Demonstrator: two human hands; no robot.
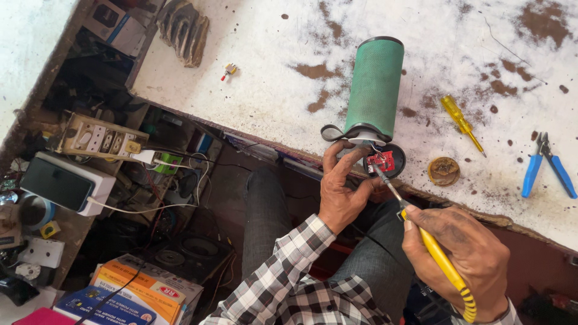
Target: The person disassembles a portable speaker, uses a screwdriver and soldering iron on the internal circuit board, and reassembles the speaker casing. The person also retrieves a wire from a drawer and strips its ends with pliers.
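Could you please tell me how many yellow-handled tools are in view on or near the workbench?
2: a yellow screwdriver lying on the white bench right of the green speaker, and a soldering iron in the right hand. Others may be hidden.

On the white, stained bench point(271, 78): one green mesh-covered cylindrical speaker point(374, 87), one yellow-handled screwdriver point(460, 122), one pair of blue-handled pliers point(546, 164), one round brass-coloured tin point(444, 171). One yellow soldering iron point(428, 241), two hands at work.
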